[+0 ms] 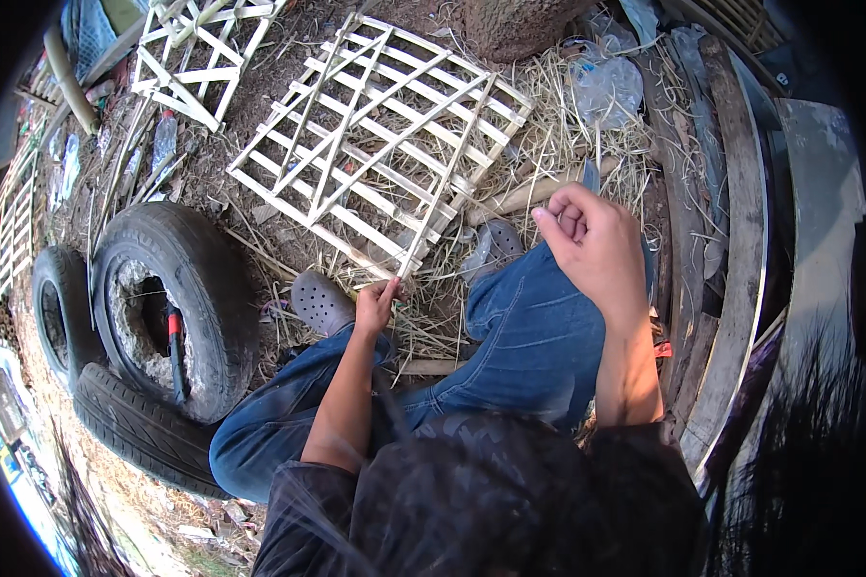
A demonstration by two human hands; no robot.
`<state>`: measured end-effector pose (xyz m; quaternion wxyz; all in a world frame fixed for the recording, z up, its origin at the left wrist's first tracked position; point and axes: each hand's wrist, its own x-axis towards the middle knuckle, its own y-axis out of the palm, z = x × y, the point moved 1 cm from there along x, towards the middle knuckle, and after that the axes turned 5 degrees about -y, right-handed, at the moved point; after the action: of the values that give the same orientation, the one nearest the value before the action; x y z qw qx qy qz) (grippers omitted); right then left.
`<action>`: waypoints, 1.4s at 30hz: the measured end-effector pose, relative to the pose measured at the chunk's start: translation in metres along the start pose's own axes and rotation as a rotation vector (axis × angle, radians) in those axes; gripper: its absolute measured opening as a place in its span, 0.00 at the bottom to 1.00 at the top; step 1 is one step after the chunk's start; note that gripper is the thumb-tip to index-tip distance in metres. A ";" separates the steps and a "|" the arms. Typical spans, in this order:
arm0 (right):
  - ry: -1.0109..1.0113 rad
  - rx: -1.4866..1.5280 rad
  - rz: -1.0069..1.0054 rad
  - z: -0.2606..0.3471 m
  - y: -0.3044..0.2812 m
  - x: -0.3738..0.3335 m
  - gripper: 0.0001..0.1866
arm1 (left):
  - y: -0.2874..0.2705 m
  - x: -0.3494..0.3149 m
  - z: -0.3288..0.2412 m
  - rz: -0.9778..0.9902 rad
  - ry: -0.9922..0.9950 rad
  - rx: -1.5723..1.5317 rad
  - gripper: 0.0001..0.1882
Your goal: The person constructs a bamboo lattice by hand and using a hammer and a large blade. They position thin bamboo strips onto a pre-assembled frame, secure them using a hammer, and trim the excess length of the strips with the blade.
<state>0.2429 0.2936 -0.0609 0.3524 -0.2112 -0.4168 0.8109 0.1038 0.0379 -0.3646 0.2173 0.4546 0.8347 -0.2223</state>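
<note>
In the head view, the person is sitting low on straw-covered ground, knees in blue jeans spread, grey clogs (319, 301) on the feet. The left hand (375, 306) is reaching down to the near corner of a woven bamboo lattice panel (385, 144) lying flat on the ground in front of the feet; its fingers are pinching closed on what looks like the end of a thin strip at that corner, though the exact hold is too small to make out. The right hand (597, 245) is hanging raised above the right knee, fingers curled into a loose fist around a knife (591, 175), whose blade tip is showing just above the knuckles.

Judging by how things are lying, the weaving looks largely done: the panel is showing a full grid of crossing and diagonal slats, with no obvious open gaps. What seems to be left is finishing the near edge, where loose strip ends are sticking out by the left hand and probably need trimming or tucking.

A second, smaller lattice (197, 53) is lying well apart at the top left, looking complete. Old tyres (178, 288) are stacked to the person's left, a clear plastic bag (608, 85) is lying in the straw beyond the right hand, and weathered planks (736, 250) are running along the right side.
</note>
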 end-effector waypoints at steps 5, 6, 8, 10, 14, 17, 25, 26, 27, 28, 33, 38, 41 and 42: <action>-0.068 0.396 -0.066 -0.003 -0.001 -0.001 0.08 | -0.003 0.001 0.007 0.027 -0.064 -0.032 0.21; -0.080 0.587 -0.118 -0.009 -0.007 -0.002 0.08 | -0.001 0.002 0.007 0.034 -0.064 -0.039 0.21; -0.098 1.086 -0.226 -0.029 -0.016 -0.002 0.08 | -0.001 0.003 0.009 0.036 -0.068 -0.025 0.21; 0.024 0.978 -0.377 -0.069 -0.024 0.000 0.07 | 0.001 0.005 0.007 0.050 -0.063 -0.045 0.21; 0.379 0.721 -0.391 -0.170 0.008 -0.023 0.07 | 0.002 0.005 0.007 0.027 -0.041 -0.021 0.20; 0.504 0.594 -0.297 -0.257 0.071 -0.073 0.09 | 0.003 0.009 0.020 0.020 -0.037 -0.046 0.21; 0.494 0.149 -0.106 -0.311 0.156 -0.145 0.13 | 0.000 0.001 -0.002 0.030 -0.097 -0.031 0.19; 0.520 0.198 -0.090 -0.312 0.164 -0.150 0.13 | -0.001 0.000 -0.004 0.027 -0.097 -0.021 0.19; 0.546 0.246 -0.071 -0.308 0.169 -0.151 0.13 | -0.002 0.000 -0.005 0.025 -0.098 -0.014 0.19; 0.569 0.248 -0.059 -0.307 0.172 -0.149 0.13 | -0.003 0.000 -0.005 0.021 -0.099 -0.007 0.19; 0.415 0.170 -0.032 -0.326 0.190 -0.138 0.15 | 0.005 0.001 -0.008 0.049 -0.054 -0.033 0.21; 0.364 0.384 -0.044 -0.271 0.174 -0.107 0.15 | -0.001 -0.001 -0.011 0.035 -0.096 -0.041 0.20; 0.354 0.393 0.006 -0.255 0.172 -0.101 0.15 | -0.004 0.003 0.004 0.068 -0.102 -0.061 0.21; 0.354 0.395 0.017 -0.253 0.171 -0.099 0.15 | -0.004 0.005 0.007 0.088 -0.110 -0.061 0.20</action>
<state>0.4018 0.2836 -0.3398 0.4474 -0.2803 -0.1807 0.8298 0.0988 0.0351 -0.3723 0.2862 0.4709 0.8071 -0.2118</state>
